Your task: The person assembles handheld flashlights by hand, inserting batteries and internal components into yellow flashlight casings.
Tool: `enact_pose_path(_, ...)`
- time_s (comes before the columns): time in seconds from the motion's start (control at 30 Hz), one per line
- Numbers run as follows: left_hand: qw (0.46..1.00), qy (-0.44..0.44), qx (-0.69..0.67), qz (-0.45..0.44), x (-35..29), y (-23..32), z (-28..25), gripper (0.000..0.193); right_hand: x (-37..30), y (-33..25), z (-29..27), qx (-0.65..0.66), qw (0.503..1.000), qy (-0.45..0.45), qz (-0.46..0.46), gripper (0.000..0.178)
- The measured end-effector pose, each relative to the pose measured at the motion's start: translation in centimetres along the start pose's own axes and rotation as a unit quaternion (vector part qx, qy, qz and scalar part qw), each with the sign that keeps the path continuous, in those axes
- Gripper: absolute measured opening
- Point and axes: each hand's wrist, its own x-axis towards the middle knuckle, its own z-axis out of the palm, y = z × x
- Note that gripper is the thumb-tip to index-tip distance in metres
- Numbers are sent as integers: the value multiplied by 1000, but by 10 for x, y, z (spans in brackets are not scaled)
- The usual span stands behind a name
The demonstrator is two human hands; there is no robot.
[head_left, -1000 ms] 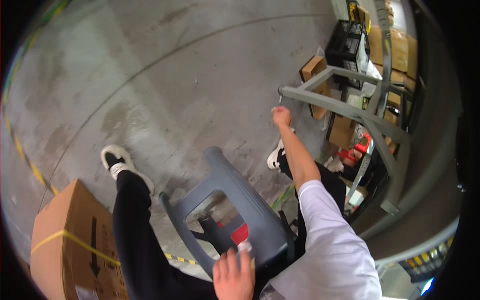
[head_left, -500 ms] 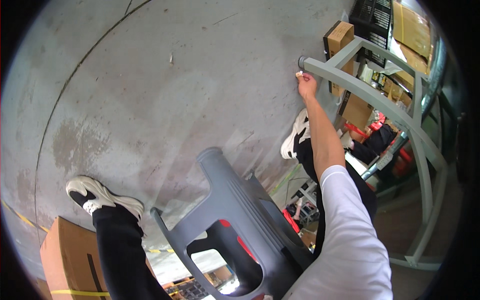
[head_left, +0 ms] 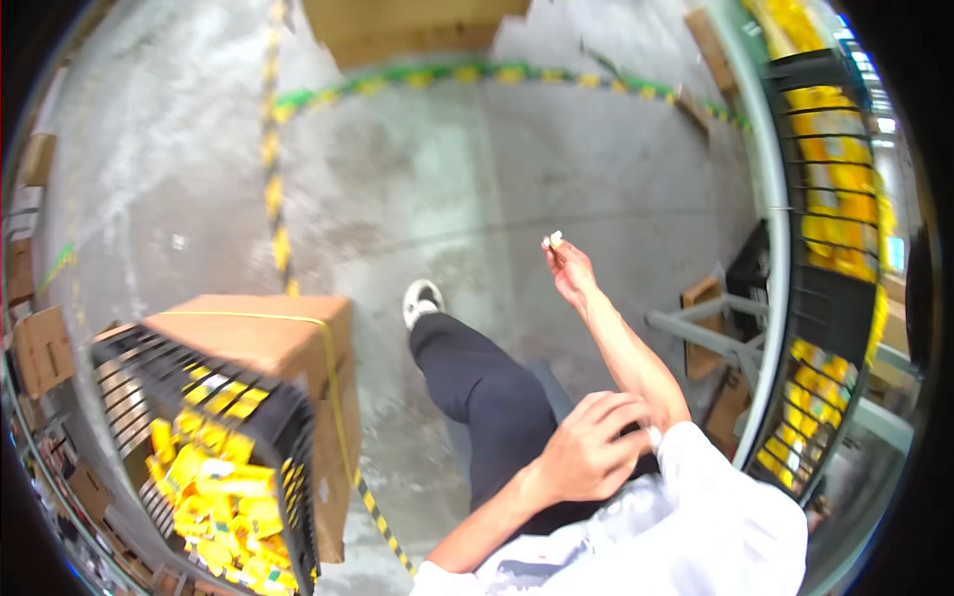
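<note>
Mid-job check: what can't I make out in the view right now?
All in the head view:
- Small pale thing in the right hand: too small and blurred to identify.
- Left hand: blur hides whether it holds anything.
- Grey object: mostly hidden by the dark trouser leg.
- Far cardboard box: cut off by the top edge.

This looks like a warehouse or packing area: grey concrete floor [head_left: 378, 189] marked with yellow-and-black striped tape [head_left: 269, 149], a large brown cardboard box [head_left: 263, 318] bound with yellow strap [head_left: 329, 372], and black slatted plastic crates [head_left: 288, 429] heaped with yellow packets [head_left: 214, 497].
</note>
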Motion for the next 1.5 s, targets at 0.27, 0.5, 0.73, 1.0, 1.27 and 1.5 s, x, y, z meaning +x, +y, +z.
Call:
enact_pose_path(0.27,903,4,-343,-258,-171,60,-28,17,-354,-179,226,121,901,-373,-187,15)
enact_pose_path(0.5,974,-21,-190,-124,-121,169,22,22,-560,-196,92,188,844,-405,-298,18)
enact_pose_path(0.73,960,-267,-75,47,-111,272,146,18,-674,-158,-85,286,778,-343,-443,25)
enact_pose_path(1.0,840,-500,53,203,-150,303,270,25,-755,-76,-216,421,613,-416,-523,28)
enact_pose_path(1.27,799,-504,143,294,-149,264,367,23,-761,-20,-299,541,496,-364,-573,44)
enact_pose_path(1.5,729,-520,260,360,-111,239,422,48,-751,28,-359,310,769,160,-535,27)
